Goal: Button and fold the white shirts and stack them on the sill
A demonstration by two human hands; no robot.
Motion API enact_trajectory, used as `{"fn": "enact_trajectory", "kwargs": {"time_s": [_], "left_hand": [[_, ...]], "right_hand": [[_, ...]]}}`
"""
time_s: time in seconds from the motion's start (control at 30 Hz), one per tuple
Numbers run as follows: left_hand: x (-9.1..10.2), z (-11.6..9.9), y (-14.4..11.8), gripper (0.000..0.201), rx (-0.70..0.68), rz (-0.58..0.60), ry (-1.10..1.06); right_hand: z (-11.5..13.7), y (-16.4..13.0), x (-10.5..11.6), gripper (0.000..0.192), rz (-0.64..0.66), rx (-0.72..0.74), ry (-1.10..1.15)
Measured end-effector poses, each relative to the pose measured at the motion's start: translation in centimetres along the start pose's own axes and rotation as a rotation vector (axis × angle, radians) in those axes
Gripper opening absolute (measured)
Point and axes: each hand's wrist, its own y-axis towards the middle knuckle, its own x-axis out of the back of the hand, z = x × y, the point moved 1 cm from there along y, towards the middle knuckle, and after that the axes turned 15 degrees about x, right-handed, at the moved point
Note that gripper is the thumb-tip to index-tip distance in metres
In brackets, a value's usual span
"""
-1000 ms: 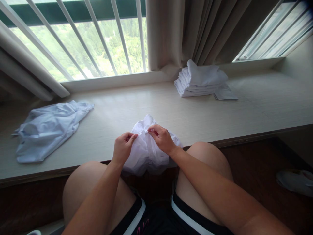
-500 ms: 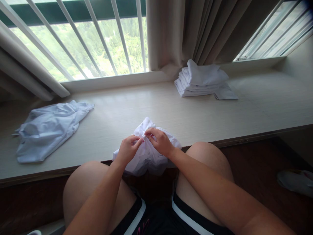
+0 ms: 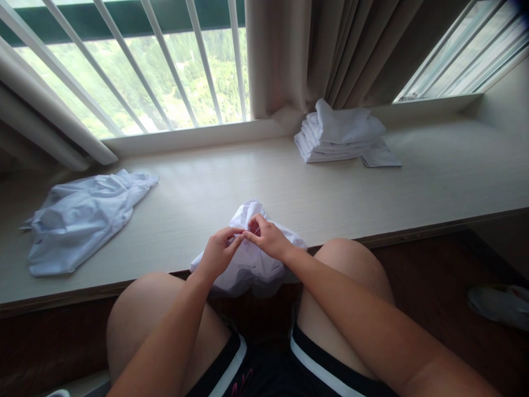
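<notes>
A bunched white shirt lies at the front edge of the ledge, partly hanging over it between my knees. Over its upper part my left hand pinches the fabric with thumb and forefinger. Right beside it, fingertips touching, my right hand pinches the same spot, its fingers curled. A thin pale line, perhaps thread or a fabric edge, shows by the right fingers. What exactly sits between the fingertips is too small to make out.
Another crumpled white garment lies on the ledge at left. A folded stack of white cloth stands at the back right. Behind are barred windows and a grey curtain. A shoe is on the dark floor at right.
My right hand's fingers have curled and moved slightly down against the left fingertips. The shirt's top has shifted a little under them. Everything else stays in place.
</notes>
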Motion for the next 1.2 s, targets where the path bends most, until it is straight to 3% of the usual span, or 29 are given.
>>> {"fn": "enact_trajectory", "kwargs": {"time_s": [0.23,0.4,0.53,0.7,0.83,0.9,1.03,1.2], "left_hand": [[0.1,-0.2,-0.3,0.019,0.073,-0.027,0.041],[0.2,0.0,-0.2,0.029,0.065,-0.098,0.072],[0.4,0.4,0.0,0.029,0.071,-0.152,0.080],[0.7,0.7,0.1,0.030,0.148,-0.151,0.077],[1.0,1.1,0.3,0.020,0.188,-0.051,0.120],[1.2,1.2,0.4,0.015,0.180,-0.054,0.167],[2.5,1.5,0.8,0.018,0.107,-0.141,0.209],[4.9,1.4,0.8,0.017,0.100,-0.282,0.127]], "right_hand": [[-0.4,-0.1,-0.4,0.028,0.012,-0.007,0.001],[-0.8,0.3,0.1,0.048,-0.073,-0.182,-0.115],[-1.7,0.6,0.4,0.045,-0.101,-0.296,-0.081],[-2.0,0.5,0.2,0.053,-0.119,-0.246,-0.179],[-2.0,0.6,0.2,0.021,-0.107,-0.227,-0.247],[-2.2,0.8,0.4,0.008,-0.181,-0.275,-0.107],[-2.6,1.1,1.2,0.012,-0.456,-0.455,0.406],[-2.7,1.4,3.7,0.014,-0.644,-0.519,0.649]]}}
